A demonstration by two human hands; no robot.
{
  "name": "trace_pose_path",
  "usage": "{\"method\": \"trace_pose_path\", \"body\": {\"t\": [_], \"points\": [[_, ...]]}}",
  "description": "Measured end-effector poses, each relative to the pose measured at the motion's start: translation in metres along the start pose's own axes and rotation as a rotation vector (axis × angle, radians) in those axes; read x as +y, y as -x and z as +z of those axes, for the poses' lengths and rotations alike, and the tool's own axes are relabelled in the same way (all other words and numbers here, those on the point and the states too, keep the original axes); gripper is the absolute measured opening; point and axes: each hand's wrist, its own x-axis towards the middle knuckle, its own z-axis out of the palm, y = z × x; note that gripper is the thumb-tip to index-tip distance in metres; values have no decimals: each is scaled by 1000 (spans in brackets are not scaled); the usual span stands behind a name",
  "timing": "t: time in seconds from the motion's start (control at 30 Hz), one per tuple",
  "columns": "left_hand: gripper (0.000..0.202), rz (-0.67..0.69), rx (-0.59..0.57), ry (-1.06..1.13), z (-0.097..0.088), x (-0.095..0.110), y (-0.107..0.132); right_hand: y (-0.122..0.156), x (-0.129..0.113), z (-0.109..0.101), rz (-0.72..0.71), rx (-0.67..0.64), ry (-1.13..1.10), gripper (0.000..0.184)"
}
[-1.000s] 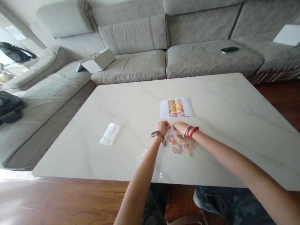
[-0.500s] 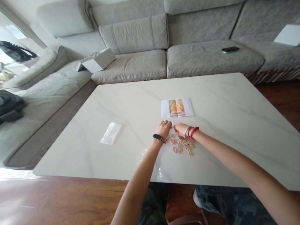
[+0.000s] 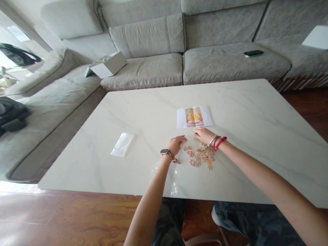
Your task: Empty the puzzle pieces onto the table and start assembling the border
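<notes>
A loose pile of jigsaw puzzle pieces point(image 3: 202, 155) in pink, orange and yellow lies on the white marbled table point(image 3: 84, 147). My left hand point(image 3: 176, 144) rests at the pile's left side, fingers stretched towards the right; nothing shows in it. Just above the pile is my right hand point(image 3: 203, 134), its fingers curled and pressed together. Whatever they hold is hidden. Beyond it lies a creased paper sheet point(image 3: 206, 117) with a printed picture of two yellow figures, close to the right hand.
A clear plastic bag point(image 3: 122, 145) lies on the table to the left. Behind the table stands a grey sofa point(image 3: 153, 70), with a white box point(image 3: 109, 65) and a phone point(image 3: 253, 53) on its seats. The table's front edge is near my legs.
My hands have moved apart: the left a little left and down, its fingers straighter, the right to the right and up towards the paper sheet. More of the pile shows between them.
</notes>
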Motion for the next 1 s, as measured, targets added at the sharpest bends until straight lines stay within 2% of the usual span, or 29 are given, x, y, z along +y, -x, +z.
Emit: {"method": "trace_pose_path", "body": {"t": [0.1,0.17,0.27,0.37,0.47,0.57,0.67,0.83,1.0], "points": [[42,-47,93,-63,3,0,10,4,-1,4,-10,119,51,24],[40,-131,160,-111,5,3,17,7,-4,14,-40,174,108,26],[27,-206,213,-140,9,10,28,12,-8,29,-86,165,127,22],[20,-133,180,-135,14,16,37,16,-6,36,-117,135,90,14],[18,-56,89,-134,20,20,40,18,4,31,-152,108,-26,22],[17,-44,42,-141,24,21,38,19,11,23,-143,153,-135,24],[18,-66,42,-151,25,21,35,16,7,22,-151,187,-85,21],[17,-85,52,-166,25,22,34,5,-10,30,-154,119,51,9],[14,-131,50,-168,24,26,32,6,-11,32,-156,126,54,13]]}}
